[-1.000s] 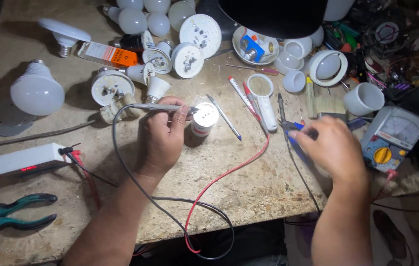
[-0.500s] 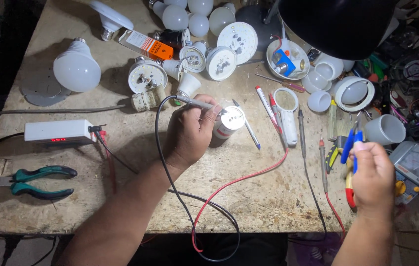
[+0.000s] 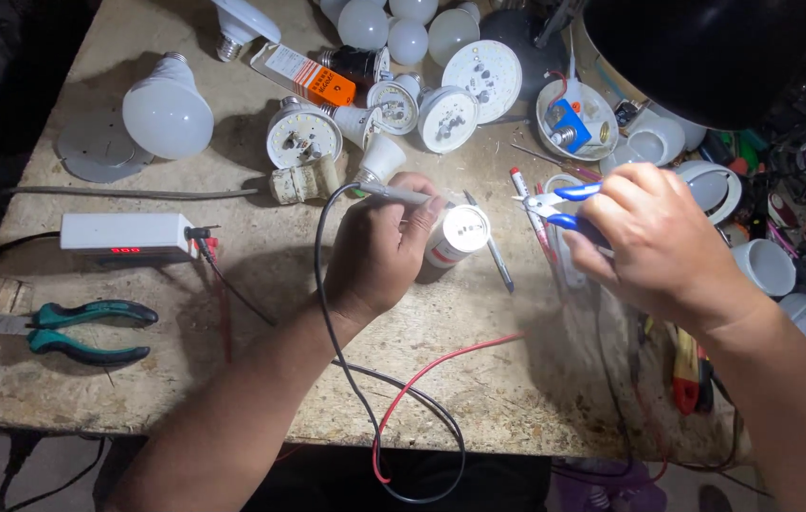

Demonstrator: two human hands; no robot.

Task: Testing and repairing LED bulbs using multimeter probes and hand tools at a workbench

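At the middle of the worn wooden desk [image 3: 232, 313], the left hand [image 3: 379, 251] is closed around a small white cylindrical bulb base with a round LED disc [image 3: 457, 235], pinning a slim grey probe with black lead [image 3: 393, 193] on top. At its three o'clock, just beside, the right hand [image 3: 654, 237] grips blue-handled pliers [image 3: 554, 203], tips pointing toward the bulb base. Green-handled pliers [image 3: 81, 327] lie well apart at nine o'clock.

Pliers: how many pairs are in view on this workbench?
2. Green-handled pliers lie near the left edge of the table; a blue-handled pair is held in the right hand. Dark tools at the right edge may hide more.
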